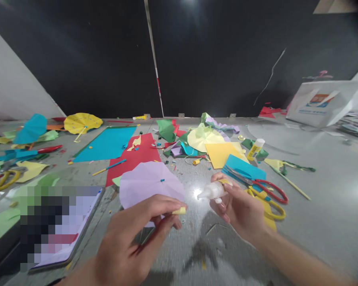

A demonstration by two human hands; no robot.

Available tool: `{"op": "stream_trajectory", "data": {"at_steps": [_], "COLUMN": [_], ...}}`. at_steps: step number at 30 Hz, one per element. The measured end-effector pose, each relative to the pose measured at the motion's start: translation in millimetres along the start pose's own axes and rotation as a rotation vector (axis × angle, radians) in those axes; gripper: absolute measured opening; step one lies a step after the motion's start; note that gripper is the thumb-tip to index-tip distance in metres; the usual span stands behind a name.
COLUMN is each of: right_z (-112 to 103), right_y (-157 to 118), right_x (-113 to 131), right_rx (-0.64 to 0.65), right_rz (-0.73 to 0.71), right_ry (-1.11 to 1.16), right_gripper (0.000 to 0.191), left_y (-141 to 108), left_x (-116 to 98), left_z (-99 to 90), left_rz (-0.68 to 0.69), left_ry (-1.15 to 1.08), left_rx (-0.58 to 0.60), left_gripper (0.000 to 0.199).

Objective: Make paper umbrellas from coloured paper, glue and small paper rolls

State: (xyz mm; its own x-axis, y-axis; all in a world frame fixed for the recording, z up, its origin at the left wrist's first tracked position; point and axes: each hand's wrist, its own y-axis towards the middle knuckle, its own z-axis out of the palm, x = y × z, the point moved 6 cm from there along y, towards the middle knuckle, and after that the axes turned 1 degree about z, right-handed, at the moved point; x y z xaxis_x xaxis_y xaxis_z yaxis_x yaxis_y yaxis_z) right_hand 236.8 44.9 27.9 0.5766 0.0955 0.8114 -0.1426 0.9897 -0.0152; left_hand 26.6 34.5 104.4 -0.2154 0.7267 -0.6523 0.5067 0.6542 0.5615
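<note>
A grey table (316, 190) strewn with coloured paper runs up to a dark wall ahead of me. Beyond my left fingertips lie a red sheet (134, 157) and a teal sheet (107, 145); a blurred tablet (62, 226) sits left of that hand. My left hand (131, 238) pinches a small yellow stick (179, 211) between thumb and forefinger, with the lilac paper umbrella (150, 182) just behind my fingertips. My right hand (238, 206) grips a small white glue bottle (211, 191), its nozzle pointing toward my left fingers, close to the stick but apart. Just past my right knuckles lie red-handled scissors (262, 184) on blue paper, yellow-handled scissors (271, 206) beside them.
</note>
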Motion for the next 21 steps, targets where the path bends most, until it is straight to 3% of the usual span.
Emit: {"op": "stream_trajectory", "data": {"at_steps": [4, 6, 11, 15, 18, 21], "right_z": [-0.2, 0.4, -0.7, -3.5, -7.7, -14.0], "right_y": [0.4, 1.2, 6.4, 9.6, 11.6, 15.1], "right_x": [1.6, 2.5, -1.5, -8.1, -9.8, -9.1], "right_rx": [-0.011, -0.016, -0.029, -0.045, -0.09, -0.15], "right_rz": [-0.041, -0.058, -0.068, -0.045, -0.046, -0.054], "right_ry": [-0.016, -0.028, -0.076, -0.123, -0.141, -0.145], "right_gripper": [0.031, 0.03, 0.033, 0.037, 0.039, 0.04], "left_y": [0.3, -2.0, -9.0, -14.7, -20.8, -32.9], "left_x": [-6.9, -5.4, 10.5, 17.4, 25.8, 31.2], "left_z": [-12.5, -22.1, -49.3, -66.5, -70.8, -60.6], "left_rz": [0.144, 0.142, -0.178, -0.352, -0.354, -0.237], "left_ry": [0.226, 0.273, 0.279, 0.289, 0.22, 0.136], "left_rx": [0.013, -0.073, -0.328, -0.479, -0.474, -0.332], "left_gripper": [0.028, 0.026, 0.008, 0.01, 0.007, 0.005]}}
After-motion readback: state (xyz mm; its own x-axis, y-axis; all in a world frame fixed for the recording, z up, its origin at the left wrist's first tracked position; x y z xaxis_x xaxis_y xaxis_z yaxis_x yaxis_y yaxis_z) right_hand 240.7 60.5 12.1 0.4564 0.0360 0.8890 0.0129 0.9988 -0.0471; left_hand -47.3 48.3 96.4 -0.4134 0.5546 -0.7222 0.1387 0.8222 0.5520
